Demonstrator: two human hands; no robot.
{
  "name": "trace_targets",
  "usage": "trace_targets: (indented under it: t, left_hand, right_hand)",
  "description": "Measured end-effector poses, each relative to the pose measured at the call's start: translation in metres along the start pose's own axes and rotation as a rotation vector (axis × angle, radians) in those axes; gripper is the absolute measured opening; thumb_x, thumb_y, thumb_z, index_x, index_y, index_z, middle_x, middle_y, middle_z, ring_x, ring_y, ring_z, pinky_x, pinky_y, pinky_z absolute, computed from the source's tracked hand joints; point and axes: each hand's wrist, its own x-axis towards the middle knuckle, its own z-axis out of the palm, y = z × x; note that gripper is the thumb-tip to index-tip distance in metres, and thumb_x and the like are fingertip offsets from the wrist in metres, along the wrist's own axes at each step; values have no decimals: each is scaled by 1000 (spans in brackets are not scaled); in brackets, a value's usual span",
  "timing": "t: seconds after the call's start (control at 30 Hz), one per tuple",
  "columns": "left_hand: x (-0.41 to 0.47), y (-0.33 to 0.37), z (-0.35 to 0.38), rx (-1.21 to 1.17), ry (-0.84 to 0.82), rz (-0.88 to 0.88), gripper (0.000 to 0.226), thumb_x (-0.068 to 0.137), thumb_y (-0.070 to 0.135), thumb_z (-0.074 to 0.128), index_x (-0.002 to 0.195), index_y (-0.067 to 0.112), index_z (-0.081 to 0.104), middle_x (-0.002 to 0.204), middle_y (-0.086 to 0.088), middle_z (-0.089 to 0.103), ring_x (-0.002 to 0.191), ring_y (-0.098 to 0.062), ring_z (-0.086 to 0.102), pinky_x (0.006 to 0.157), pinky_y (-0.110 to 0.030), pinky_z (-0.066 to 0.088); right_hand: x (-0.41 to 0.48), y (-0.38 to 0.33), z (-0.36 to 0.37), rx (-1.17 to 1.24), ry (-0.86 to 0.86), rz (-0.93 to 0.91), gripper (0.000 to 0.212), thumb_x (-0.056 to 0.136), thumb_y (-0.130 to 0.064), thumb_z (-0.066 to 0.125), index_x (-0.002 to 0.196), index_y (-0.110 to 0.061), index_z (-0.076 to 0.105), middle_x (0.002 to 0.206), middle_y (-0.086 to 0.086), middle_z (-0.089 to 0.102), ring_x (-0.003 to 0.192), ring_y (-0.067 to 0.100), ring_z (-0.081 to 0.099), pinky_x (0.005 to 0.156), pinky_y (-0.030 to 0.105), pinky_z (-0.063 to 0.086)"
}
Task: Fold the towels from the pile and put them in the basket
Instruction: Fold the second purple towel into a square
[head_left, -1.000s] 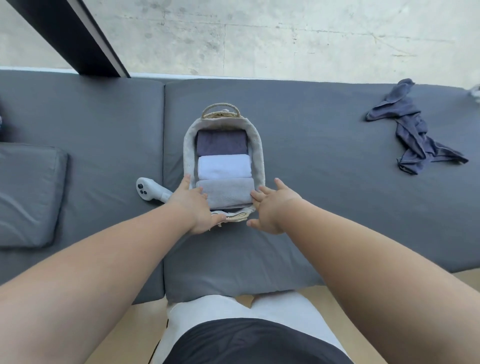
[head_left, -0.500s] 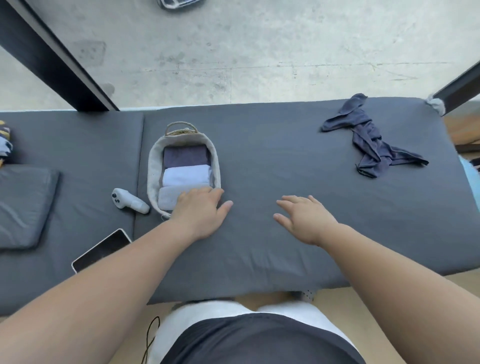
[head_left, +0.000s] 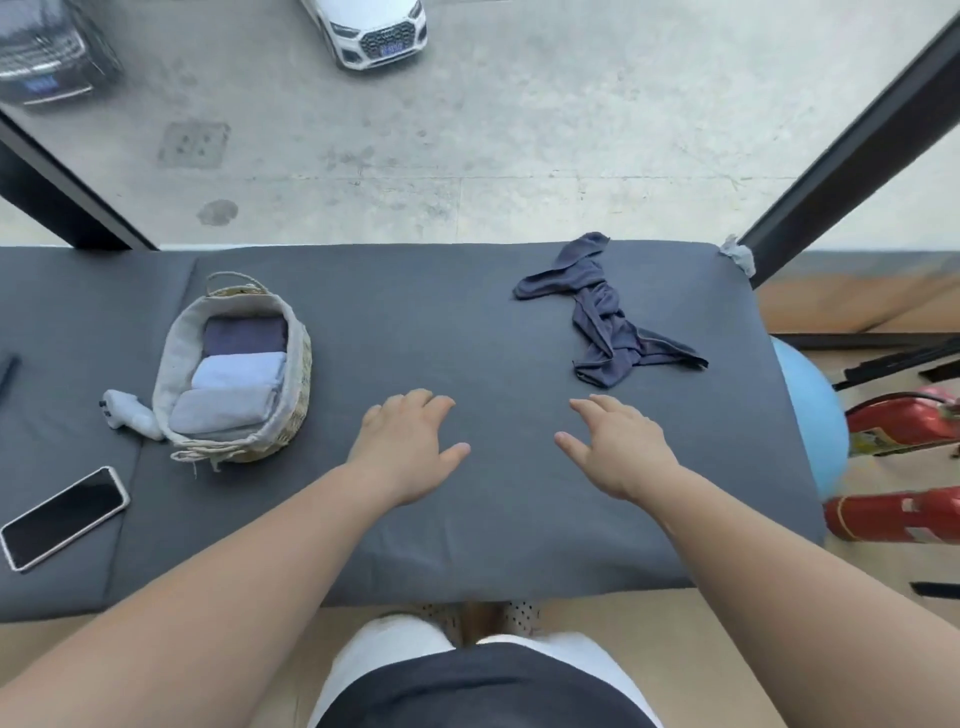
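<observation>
A woven basket with a cloth liner (head_left: 176, 358) stands on the grey cushion at the left and holds three folded towels: a dark one (head_left: 244, 335), a pale blue one (head_left: 239, 370) and a grey one (head_left: 221, 410). A crumpled dark blue towel (head_left: 602, 317) lies at the far right of the cushion. My left hand (head_left: 408, 447) hovers over bare cushion right of the basket, fingers relaxed and empty. My right hand (head_left: 618, 449) is beside it, also empty, below the crumpled towel.
A white controller (head_left: 127, 413) lies against the basket's left side and a phone (head_left: 62, 517) rests near the front left. Red fire extinguishers (head_left: 904, 431) and a blue ball (head_left: 813, 415) sit past the cushion's right edge. A window is behind the cushion.
Both hands left the basket and moved right over the bare cushion. The view swung to the right, so the basket now sits at the left.
</observation>
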Motion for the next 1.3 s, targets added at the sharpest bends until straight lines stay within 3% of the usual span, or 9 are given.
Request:
trace_targets:
  t: [0.3, 0.5, 0.77, 0.83, 1.0, 1.1, 1.17, 1.23, 1.3]
  left_hand:
    - [55, 67, 6, -85, -27, 87, 60, 93, 59, 48, 145, 28, 41, 146, 3, 43, 133, -24, 41, 109, -40, 33]
    - [104, 149, 14, -41, -80, 109, 63, 92, 60, 49, 145, 29, 40, 145, 2, 43, 131, -25, 42, 109, -42, 35]
    - [217, 240, 68, -50, -214, -81, 61, 88, 62, 52, 141, 33, 42, 141, -1, 43, 127, -28, 45, 103, -44, 40]
    - [242, 254, 79, -43, -238, -108, 58, 89, 61, 52, 139, 34, 43, 147, -4, 37, 130, -30, 43, 104, -45, 39]
    - [292, 257, 99, -15, -369, -175, 65, 88, 63, 52, 147, 40, 35, 167, -8, 0, 143, -34, 31, 112, -47, 34]
    - [308, 250, 117, -88, -456, -220, 71, 89, 62, 51, 151, 33, 32, 164, -1, 19, 144, -27, 33, 114, -47, 33]
    - [312, 248, 126, -125, -453, -235, 63, 89, 60, 52, 142, 27, 43, 153, 1, 39, 137, -25, 42, 110, -47, 37]
    - [310, 249, 130, -156, -395, -237, 50, 89, 56, 53, 126, 22, 52, 140, 0, 52, 126, -26, 50, 104, -46, 41]
    - [298, 255, 128, -240, -334, -238, 54, 91, 52, 56, 134, 18, 50, 143, -2, 51, 129, -26, 49, 106, -42, 40]
  right_hand:
    - [4, 58, -15, 70, 65, 143, 64, 98, -62, 40, 153, -30, 34, 162, -3, 27, 145, 24, 30, 115, 44, 30]
    - [31, 142, -28, 134, 51, 199, 64, 97, -62, 41, 152, -30, 35, 161, -3, 28, 144, 26, 32, 114, 46, 31]
    - [131, 254, -38, 55, -73, 77, 65, 97, -62, 40, 151, -28, 35, 160, -1, 29, 142, 27, 32, 114, 46, 30]
    - [158, 268, -36, 24, -92, 47, 64, 96, -62, 40, 150, -27, 37, 158, 0, 30, 141, 28, 33, 114, 47, 31]
    - [216, 283, -26, -47, -166, -38, 61, 96, -61, 40, 145, -25, 44, 161, 0, 25, 147, 26, 24, 118, 51, 24]
    - [240, 288, -14, -77, -295, -50, 57, 101, -52, 39, 149, -22, 40, 168, -2, 5, 154, 24, 4, 121, 53, 14]
    - [250, 292, -7, -103, -376, -51, 52, 103, -37, 38, 152, -18, 34, 168, -4, -2, 155, 24, -5, 122, 53, 10]
    - [254, 295, -1, -94, -372, -63, 52, 103, -26, 37, 153, -14, 29, 167, -4, 5, 155, 22, -3, 123, 53, 9]
    - [248, 296, -1, -23, -286, -125, 45, 103, -25, 39, 146, -13, 39, 164, -3, 19, 155, 21, 6, 123, 50, 12]
